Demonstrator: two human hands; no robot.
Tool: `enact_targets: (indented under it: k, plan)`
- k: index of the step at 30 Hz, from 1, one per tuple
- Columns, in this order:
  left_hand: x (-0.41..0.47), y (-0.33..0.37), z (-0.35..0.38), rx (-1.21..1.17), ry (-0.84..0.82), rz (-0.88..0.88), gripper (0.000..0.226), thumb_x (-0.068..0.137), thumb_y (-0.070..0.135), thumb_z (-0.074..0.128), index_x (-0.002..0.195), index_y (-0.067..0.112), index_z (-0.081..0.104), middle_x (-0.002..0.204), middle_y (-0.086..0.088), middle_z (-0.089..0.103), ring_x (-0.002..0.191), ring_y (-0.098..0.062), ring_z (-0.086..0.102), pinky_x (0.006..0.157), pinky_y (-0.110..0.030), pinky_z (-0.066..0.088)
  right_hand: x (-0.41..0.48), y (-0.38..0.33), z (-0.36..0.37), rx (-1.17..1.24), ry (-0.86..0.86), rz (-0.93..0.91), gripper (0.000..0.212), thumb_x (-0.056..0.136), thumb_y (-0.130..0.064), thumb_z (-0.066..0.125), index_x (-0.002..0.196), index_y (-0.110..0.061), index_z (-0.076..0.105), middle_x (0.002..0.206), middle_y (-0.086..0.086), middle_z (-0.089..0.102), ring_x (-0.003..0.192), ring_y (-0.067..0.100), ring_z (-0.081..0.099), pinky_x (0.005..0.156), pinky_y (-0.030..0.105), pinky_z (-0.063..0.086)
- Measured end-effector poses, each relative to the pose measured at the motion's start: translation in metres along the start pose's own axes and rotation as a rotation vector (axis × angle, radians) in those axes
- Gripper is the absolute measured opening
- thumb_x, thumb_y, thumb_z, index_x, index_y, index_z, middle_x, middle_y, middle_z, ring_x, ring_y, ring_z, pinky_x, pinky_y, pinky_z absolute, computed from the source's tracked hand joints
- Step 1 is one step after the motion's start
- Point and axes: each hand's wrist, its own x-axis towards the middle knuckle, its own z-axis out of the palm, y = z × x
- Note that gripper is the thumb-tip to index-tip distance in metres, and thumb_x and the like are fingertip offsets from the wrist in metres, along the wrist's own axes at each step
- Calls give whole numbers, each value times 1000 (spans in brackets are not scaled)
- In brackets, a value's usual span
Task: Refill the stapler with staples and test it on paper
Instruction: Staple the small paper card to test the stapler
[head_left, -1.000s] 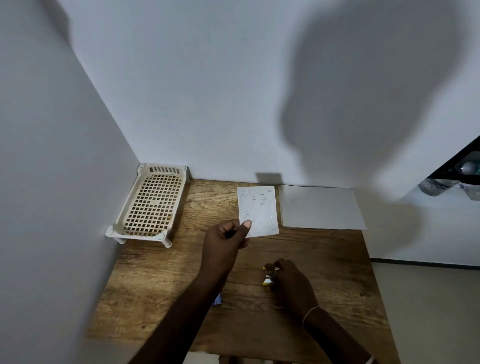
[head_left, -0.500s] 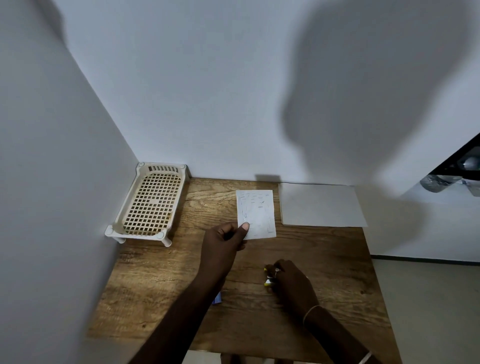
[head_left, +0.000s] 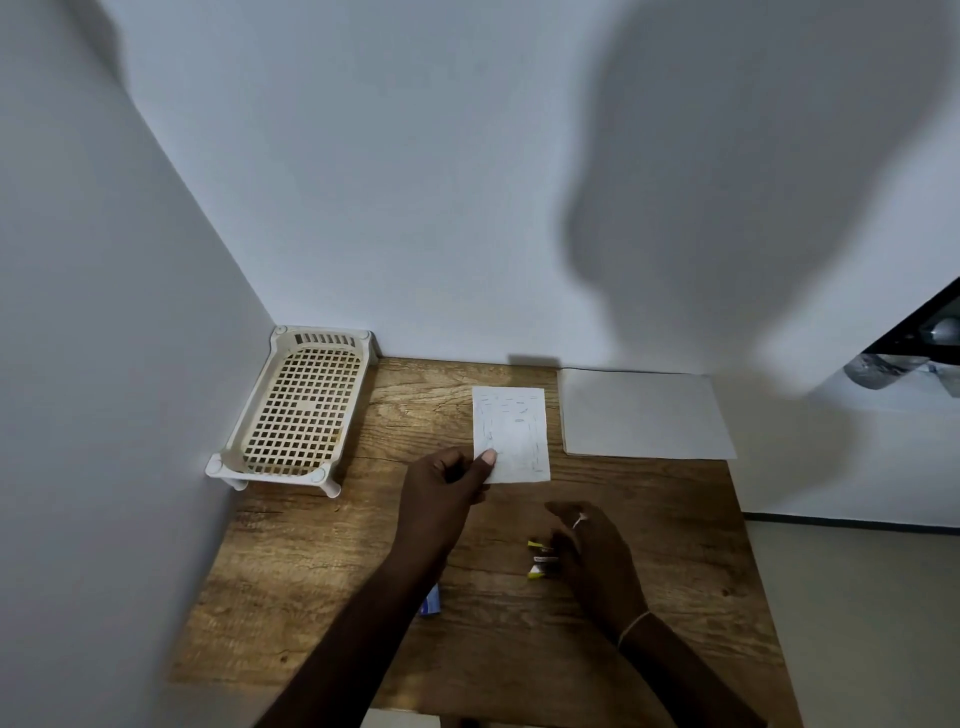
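Small paper (head_left: 511, 434): we see it at the centre of the frame, flat or nearly flat on the wooden table (head_left: 322, 561). Its face carries short dark marks that we take for staples, though they are too small to be sure.
Left hand (head_left: 441, 488): we pinch the paper's lower left corner, thumb on top, the other fingers curled at the edge.
Stapler (head_left: 539, 559): small, yellow at its ends, just below and right of centre. Most of it is hidden by the right hand.
Right hand (head_left: 589, 548): it sits against the stapler with fingers bent towards it. We cannot tell whether they close round it or only touch it.
Staple box (head_left: 431, 600): a blue corner shows beside the left forearm, lower centre.
Large sheet (head_left: 644, 415): flat, right of the small paper and apart from it, by the back wall.
Basket (head_left: 298, 410): cream lattice tray, left of centre, in the corner.
How the paper handles: we judge it very light and limp. A corner pinch lets it droop, so we would hold it near the edge that enters the stapler's mouth.
How the stapler handles: we judge it light, rigid and smooth. It is best taken top and base near the front, thumb above, so the squeeze lands over the staple.
Risk: the paper could slide or fold as we press.
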Motion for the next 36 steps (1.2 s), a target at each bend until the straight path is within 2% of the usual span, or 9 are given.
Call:
enact_targets:
  k: [2,5,9,12,15,20,27,32,36]
  plan:
    - [3,-3,1,15,-3,5,10,93,28,74,91,21,81,86,2,81,79,-14,77,65,-21,59,10,-16,-13,272,116,107,22,99,-29,60,120,-29,69,110,-9,71,97,0,65,84,13,52]
    - [7,-7,3,42,-8,6,9,93,28,74,96,22,80,86,3,81,78,-15,77,65,-22,59,29,-39,-28,602,139,229,21,100,-44,55,103,-31,71,89,-9,73,80,6,70,72,27,61]
    - [15,-14,6,54,-14,-29,8,93,28,74,98,25,80,85,3,81,78,-14,77,63,-20,57,48,-51,-31,776,151,270,21,92,-51,63,99,-33,70,93,-4,76,83,12,74,69,30,62]
    - [20,-18,8,61,-23,-64,13,93,27,74,104,22,79,87,5,81,78,-11,77,61,-17,55,56,-49,-26,796,151,305,11,91,-37,73,99,-32,69,97,-2,76,91,12,74,77,44,64]
    - [25,-23,9,69,-18,-67,17,93,28,74,107,21,79,88,6,81,79,-10,77,61,-16,55,59,-45,-22,793,155,323,14,90,-29,75,102,-30,67,97,0,76,92,13,73,80,47,63]
    - [29,-24,7,58,-18,-47,16,93,31,74,105,22,79,88,8,81,80,-9,77,61,-15,55,61,-43,-27,817,183,319,13,91,-25,74,104,-25,70,93,0,76,90,12,74,76,44,64]
    - [35,-11,9,30,-20,44,14,92,31,75,104,26,79,89,6,81,79,-10,77,63,-16,56,71,-52,-42,873,260,239,11,91,-19,75,101,-22,71,90,-7,76,85,10,74,63,25,61]
    - [40,-10,11,22,-6,66,10,90,29,77,98,35,77,87,6,81,77,-10,76,61,-17,55,75,-50,-43,882,284,224,11,91,-17,75,101,-17,71,90,-2,76,86,12,74,65,25,61]
    - [43,-21,10,57,5,39,11,90,26,77,98,34,76,86,7,81,78,-10,77,60,-18,56,75,-41,-35,783,292,255,12,90,-19,75,101,-20,71,93,-3,75,90,7,73,76,28,62]
